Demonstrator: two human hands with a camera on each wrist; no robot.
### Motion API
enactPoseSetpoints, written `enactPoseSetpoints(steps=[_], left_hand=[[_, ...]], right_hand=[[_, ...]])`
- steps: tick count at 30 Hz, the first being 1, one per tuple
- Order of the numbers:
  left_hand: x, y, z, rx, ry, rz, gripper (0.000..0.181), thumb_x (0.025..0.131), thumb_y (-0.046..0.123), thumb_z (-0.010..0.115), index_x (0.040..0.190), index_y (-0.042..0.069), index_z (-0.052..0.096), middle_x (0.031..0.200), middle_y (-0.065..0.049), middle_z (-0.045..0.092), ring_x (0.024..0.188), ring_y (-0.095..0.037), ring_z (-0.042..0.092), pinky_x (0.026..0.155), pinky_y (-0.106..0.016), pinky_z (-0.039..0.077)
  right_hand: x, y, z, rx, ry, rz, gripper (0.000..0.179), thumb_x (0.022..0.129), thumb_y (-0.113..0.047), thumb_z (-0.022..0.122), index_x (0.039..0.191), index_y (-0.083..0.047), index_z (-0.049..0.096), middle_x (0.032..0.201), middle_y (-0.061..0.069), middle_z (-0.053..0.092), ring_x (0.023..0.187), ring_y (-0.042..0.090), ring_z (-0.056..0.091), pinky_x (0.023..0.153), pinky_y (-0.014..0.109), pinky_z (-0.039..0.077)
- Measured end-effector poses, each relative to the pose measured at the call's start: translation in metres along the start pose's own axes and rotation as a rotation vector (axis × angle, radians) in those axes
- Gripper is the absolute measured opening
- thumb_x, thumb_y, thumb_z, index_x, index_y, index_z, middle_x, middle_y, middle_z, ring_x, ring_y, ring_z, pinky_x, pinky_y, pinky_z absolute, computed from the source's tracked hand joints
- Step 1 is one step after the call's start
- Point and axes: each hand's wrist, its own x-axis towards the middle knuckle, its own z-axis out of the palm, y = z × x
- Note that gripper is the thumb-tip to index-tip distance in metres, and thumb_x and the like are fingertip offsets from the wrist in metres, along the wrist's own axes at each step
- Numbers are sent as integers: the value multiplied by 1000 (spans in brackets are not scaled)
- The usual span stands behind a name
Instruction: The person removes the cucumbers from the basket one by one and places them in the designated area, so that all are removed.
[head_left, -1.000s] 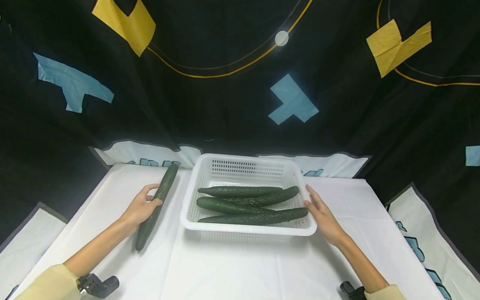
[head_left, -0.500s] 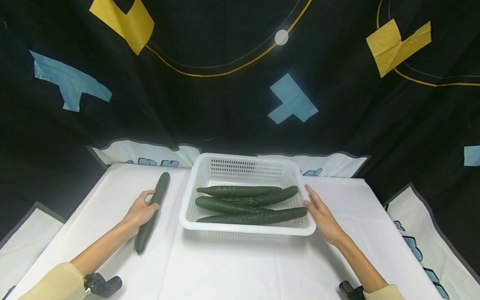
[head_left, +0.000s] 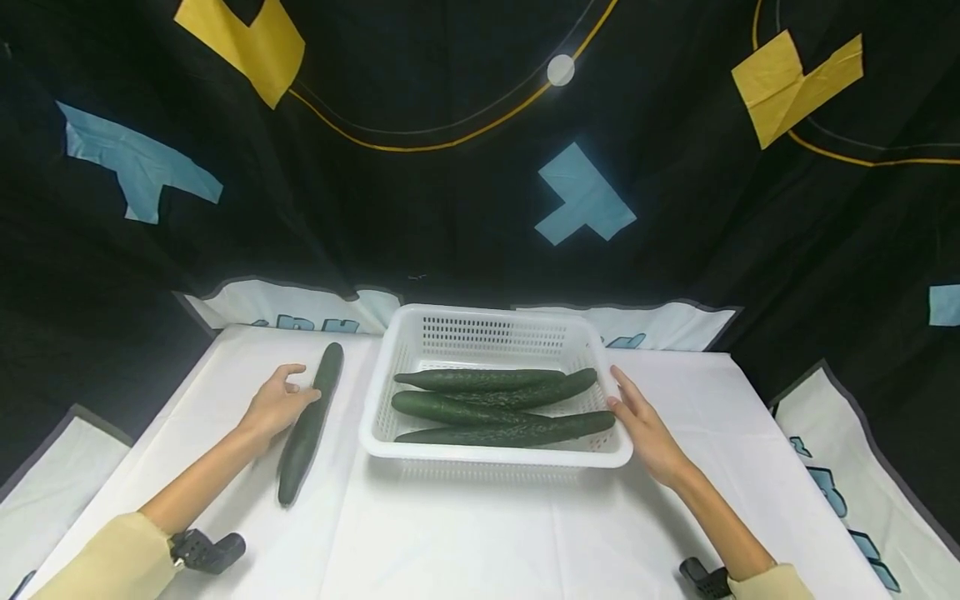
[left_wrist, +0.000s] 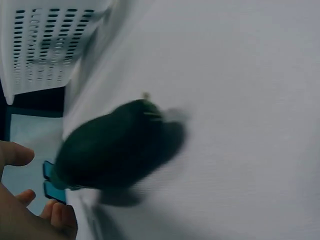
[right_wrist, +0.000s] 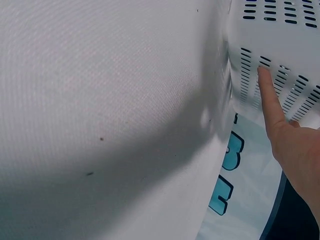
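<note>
A long dark green cucumber (head_left: 311, 427) lies on the white cloth left of the basket. Beside its left edge is my left hand (head_left: 276, 406), its thumb near or touching the skin and its fingers spread apart; in the left wrist view a gap shows between the fingertips (left_wrist: 56, 212) and the thumb, with no grip on the cucumber. Several more cucumbers (head_left: 480, 381) lie in a white perforated plastic basket (head_left: 495, 454). My right hand (head_left: 651, 437) rests against the basket's right end wall, and the right wrist view has a straight digit (right_wrist: 270, 97) on the slotted side.
White cloth (head_left: 457, 542) covers the table, with printed white borders (head_left: 832, 492) along its edges. A black curtain (head_left: 450, 225) with yellow and blue patches hangs behind. Both wrists carry a dark strapped device (head_left: 206, 552).
My left hand has lowered the cucumber onto the cloth and let go, shifting slightly left off it. My right hand has stayed at the basket's end.
</note>
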Motion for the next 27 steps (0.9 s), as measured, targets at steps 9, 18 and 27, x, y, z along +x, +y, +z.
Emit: enactPoseSetpoints(steps=[9,18,27], left_hand=[[4,80,-4,-20,24,270,65,99,15,56,154,0,25,145,-31,37,127,-50,42,95,-63,44],[27,158,35,-15,-319,375,55,98,19,59,148,9,36,140,-19,45,127,-39,46,102,-59,39],[54,186,86,105,-579,317,50,101,27,58,147,12,44,141,-11,47,131,-31,45,107,-51,37]], right_hand=[[0,-1,0,-27,9,7,67,109,-33,39,161,-12,1,164,20,6,147,42,18,109,43,32],[0,0,0,-22,14,9,68,109,-33,39,161,-12,1,164,21,6,146,42,19,107,35,36],[1,0,0,-23,13,6,68,109,-33,39,161,-11,1,164,23,4,146,44,17,111,53,26]])
